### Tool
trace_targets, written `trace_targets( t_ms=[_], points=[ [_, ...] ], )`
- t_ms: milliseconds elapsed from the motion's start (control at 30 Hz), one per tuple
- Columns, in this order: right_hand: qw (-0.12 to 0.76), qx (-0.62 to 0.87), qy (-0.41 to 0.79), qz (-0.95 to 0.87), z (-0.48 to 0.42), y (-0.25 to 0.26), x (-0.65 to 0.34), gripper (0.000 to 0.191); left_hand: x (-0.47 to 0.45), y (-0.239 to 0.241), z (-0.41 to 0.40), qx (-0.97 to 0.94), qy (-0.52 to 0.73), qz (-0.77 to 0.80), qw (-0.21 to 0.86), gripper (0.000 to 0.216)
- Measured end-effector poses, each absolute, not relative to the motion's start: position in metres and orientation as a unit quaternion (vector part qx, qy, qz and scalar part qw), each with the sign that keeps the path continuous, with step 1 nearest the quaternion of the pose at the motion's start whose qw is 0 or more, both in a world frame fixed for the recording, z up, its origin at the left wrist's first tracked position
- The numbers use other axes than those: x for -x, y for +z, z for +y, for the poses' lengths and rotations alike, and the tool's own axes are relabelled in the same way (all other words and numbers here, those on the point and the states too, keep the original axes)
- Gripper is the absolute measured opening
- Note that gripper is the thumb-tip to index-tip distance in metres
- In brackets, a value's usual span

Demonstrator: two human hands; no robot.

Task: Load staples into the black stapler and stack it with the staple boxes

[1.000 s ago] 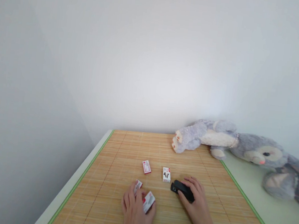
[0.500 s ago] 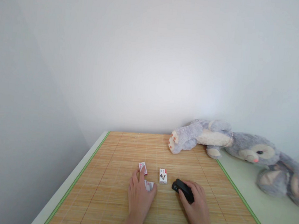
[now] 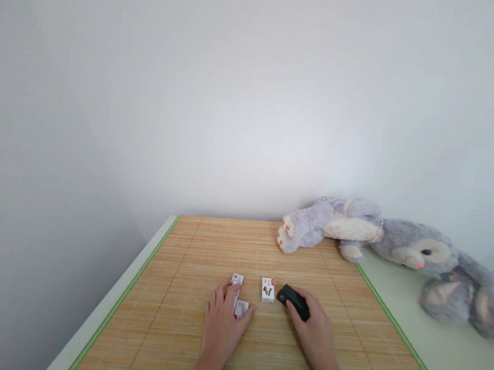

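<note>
My left hand (image 3: 220,322) lies flat on the bamboo mat (image 3: 170,330), fingers stretched over two small white-and-red boxes (image 3: 237,283), one beside my thumb (image 3: 241,309). A third small white box (image 3: 267,290) stands just right of them, untouched. My right hand (image 3: 312,328) rests with its fingers curled over the rear of a black stapler (image 3: 291,300), which points toward that third box.
A grey plush rabbit (image 3: 394,247) lies along the wall at the back right, partly on the mat and partly on the pale green tabletop (image 3: 440,358). The table's left edge (image 3: 115,306) borders a white wall corner.
My left hand reached forward onto the far box and drew it back beside the nearer one. My right hand slid the stapler left, closer to the third box.
</note>
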State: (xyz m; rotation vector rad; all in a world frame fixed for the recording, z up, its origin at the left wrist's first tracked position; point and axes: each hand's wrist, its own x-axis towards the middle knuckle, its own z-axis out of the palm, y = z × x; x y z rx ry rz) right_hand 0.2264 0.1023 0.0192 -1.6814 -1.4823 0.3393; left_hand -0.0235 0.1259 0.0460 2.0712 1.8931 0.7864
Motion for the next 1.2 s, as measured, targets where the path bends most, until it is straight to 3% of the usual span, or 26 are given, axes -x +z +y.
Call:
trace_targets(
  t_ms=[300, 533, 733, 1067, 1200],
  points=[
    [0.432, 0.591, 0.177, -0.658, 0.123, 0.024, -0.183, 0.032, 0.025, 0.042, 0.125, -0.711, 0.282, 0.635, 0.109, 0.043],
    [0.485, 0.652, 0.159, -0.56, 0.145, 0.022, -0.187, 0.037, 0.026, 0.04, 0.125, -0.715, 0.275, 0.633, 0.112, 0.047],
    [0.464, 0.593, 0.198, -0.628, 0.165, 0.026, -0.176, 0.032, 0.026, 0.043, 0.125, -0.715, 0.272, 0.635, 0.106, 0.049],
    [0.479, 0.619, 0.162, -0.602, 0.127, 0.025, -0.166, 0.03, 0.028, 0.047, 0.122, -0.73, 0.266, 0.622, 0.1, 0.045],
    [0.463, 0.59, 0.209, -0.627, 0.103, 0.023, -0.157, 0.039, 0.029, 0.045, 0.122, -0.725, 0.275, 0.623, 0.1, 0.042]
  ],
)
